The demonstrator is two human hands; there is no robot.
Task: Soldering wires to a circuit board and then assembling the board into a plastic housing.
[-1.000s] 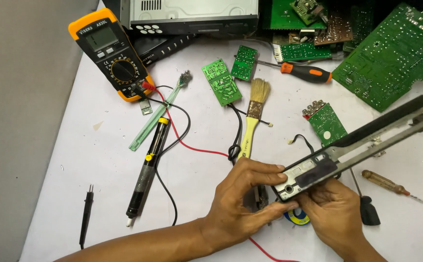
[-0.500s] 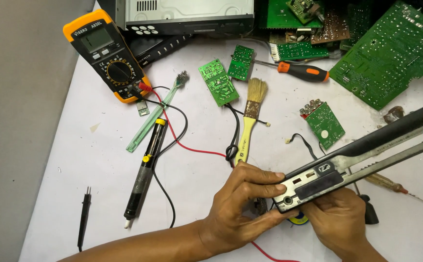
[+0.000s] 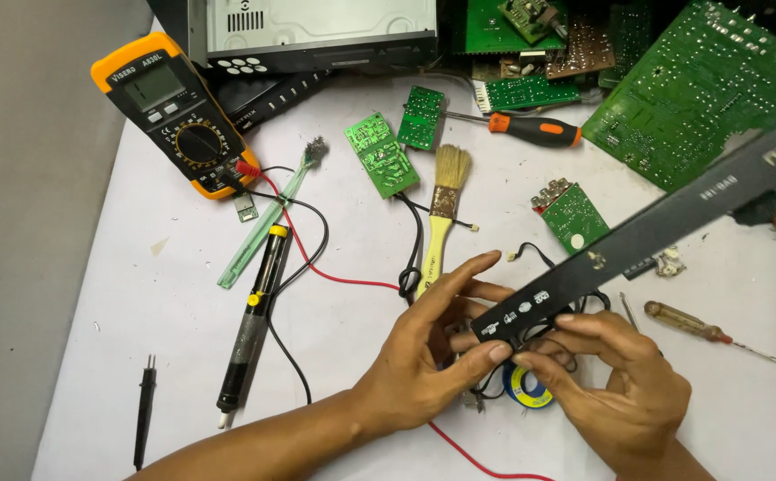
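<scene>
Both your hands grasp the long black front panel (image 3: 664, 227) at its lower end.
Panel runs toward 2 o'clock over the white table (image 3: 361, 356). Left hand (image 3: 424, 365) pinches its end, right hand (image 3: 624, 392) fingers curl over its edge; tape roll (image 3: 527, 388) beneath.

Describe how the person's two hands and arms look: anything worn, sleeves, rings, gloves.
Both are bare. The left hand and the right hand wear no gloves, and no rings show on the fingers. The left forearm is uncovered to the frame edge: no sleeve, watch or wristband visible.
</scene>
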